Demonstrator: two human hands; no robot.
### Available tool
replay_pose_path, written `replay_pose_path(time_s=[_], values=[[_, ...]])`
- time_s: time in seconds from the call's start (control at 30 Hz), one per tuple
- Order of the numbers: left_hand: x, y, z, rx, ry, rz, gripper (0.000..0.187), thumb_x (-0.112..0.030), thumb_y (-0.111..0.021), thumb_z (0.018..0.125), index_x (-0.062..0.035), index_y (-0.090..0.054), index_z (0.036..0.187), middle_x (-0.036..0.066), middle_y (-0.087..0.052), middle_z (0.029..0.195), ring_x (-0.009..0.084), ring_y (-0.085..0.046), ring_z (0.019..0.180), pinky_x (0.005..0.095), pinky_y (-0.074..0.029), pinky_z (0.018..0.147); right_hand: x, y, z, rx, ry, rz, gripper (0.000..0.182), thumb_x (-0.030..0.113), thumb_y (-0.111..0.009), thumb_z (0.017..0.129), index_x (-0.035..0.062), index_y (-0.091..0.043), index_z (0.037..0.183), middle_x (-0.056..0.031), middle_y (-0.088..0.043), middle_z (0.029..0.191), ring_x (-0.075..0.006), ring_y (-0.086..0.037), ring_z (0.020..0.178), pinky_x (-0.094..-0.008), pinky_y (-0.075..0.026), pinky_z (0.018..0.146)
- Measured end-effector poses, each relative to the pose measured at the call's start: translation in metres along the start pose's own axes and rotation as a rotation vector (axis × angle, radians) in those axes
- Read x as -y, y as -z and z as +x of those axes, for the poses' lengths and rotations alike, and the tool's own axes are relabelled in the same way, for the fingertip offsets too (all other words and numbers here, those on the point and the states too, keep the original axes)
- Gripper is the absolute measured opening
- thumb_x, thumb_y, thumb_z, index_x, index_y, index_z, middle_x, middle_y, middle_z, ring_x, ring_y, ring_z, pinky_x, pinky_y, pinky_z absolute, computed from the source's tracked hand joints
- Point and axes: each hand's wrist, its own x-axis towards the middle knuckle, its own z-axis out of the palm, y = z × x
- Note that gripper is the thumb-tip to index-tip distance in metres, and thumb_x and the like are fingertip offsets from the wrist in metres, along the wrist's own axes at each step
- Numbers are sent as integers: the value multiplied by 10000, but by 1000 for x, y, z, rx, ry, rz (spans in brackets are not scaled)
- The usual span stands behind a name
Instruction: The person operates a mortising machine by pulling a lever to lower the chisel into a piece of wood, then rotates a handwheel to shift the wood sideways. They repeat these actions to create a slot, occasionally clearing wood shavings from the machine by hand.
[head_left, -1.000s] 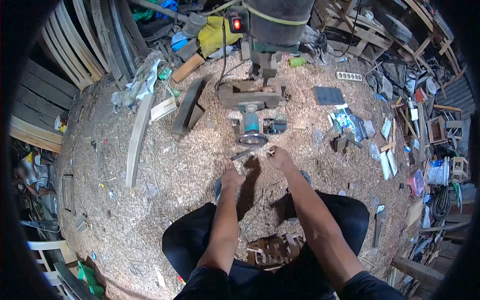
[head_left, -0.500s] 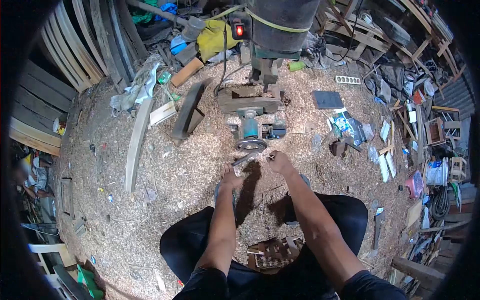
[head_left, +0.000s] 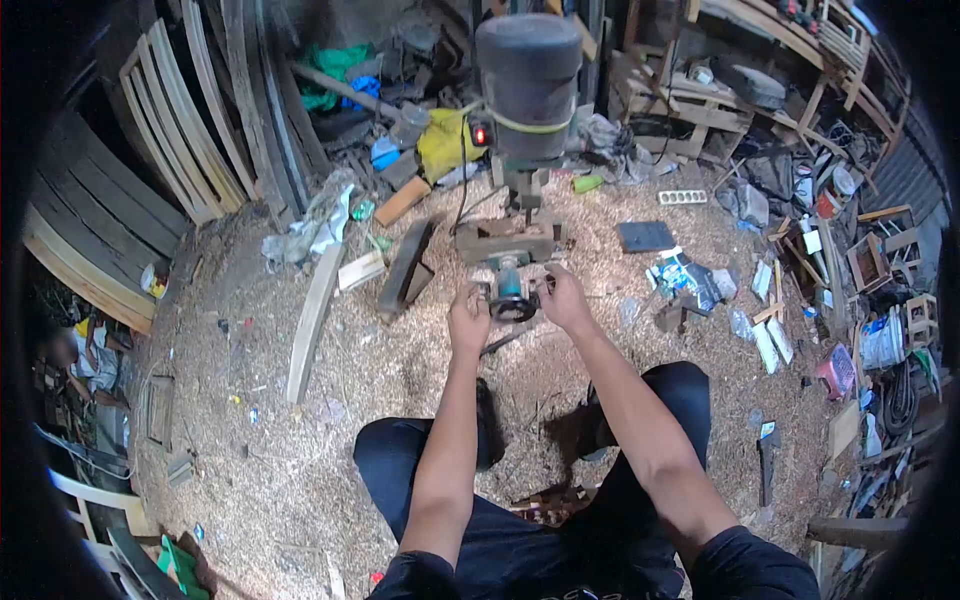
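Flanking the handwheel [head_left: 512, 310] mid-frame were left hand [head_left: 468, 320] and right hand [head_left: 566, 303], grip unclear.
A slip could have jarred the wooden block [head_left: 503, 246] against the bit [head_left: 528, 215].

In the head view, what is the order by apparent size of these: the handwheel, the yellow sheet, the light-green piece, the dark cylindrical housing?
Largest to smallest:
Dark cylindrical housing
Yellow sheet
Handwheel
Light-green piece
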Motion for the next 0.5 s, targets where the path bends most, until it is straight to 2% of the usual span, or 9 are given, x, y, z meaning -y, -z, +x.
replay_pose_path(time_s=[0.1, 0.13, 0.27, 0.37, 0.5], values=[[-67, -3, 33, -76, -186, -108, 323, -77, -541, 861, 4, -571, 1173, 187, -612, 1132, 306, -581, 1087, 362, -430, 946, 46, 50, 37, -133, 71, 123, 352, 104, -592, 822, -47, -570, 1138, -243, -635, 904, -392, -621, 851, -428, -495, 787], [-119, 10, 38, -115, -288, -48, 327, -88, -545, 867, 2, -559, 1181, 184, -599, 1149, 298, -564, 1103, 367, -411, 965, 68, 70, 48, -254, 129, 90, 353, 115, -600, 839, -51, -564, 1148, -230, -635, 886, -370, -630, 833, -412, -495, 766], [-222, 12, 100, -318, -554, -117, 331, -108, -559, 859, 21, -549, 1163, 194, -582, 1135, 324, -543, 1103, 385, -401, 972, 118, 128, 120, -403, 255, 259, 337, 160, -608, 865, -53, -572, 1124, -230, -643, 901, -342, -645, 850, -384, -498, 763], [-299, 22, 141, -401, -684, -172, 347, -115, -566, 844, 37, -539, 1155, 212, -551, 1156, 351, -514, 1118, 405, -386, 988, 158, 171, 170, -461, 279, 258, 327, 193, -609, 877, -47, -584, 1098, -218, -655, 901, -325, -654, 863, -369, -501, 770], [-354, 15, 208, -411, -767, -202, 322, -139, -584, 832, 30, -557, 1105, 206, -562, 1118, 352, -525, 1096, 401, -400, 966, 183, 203, 258, -508, 273, 254, 335, 241, -615, 872, -39, -607, 1056, -199, -671, 902, -322, -661, 875, -373, -502, 788]])
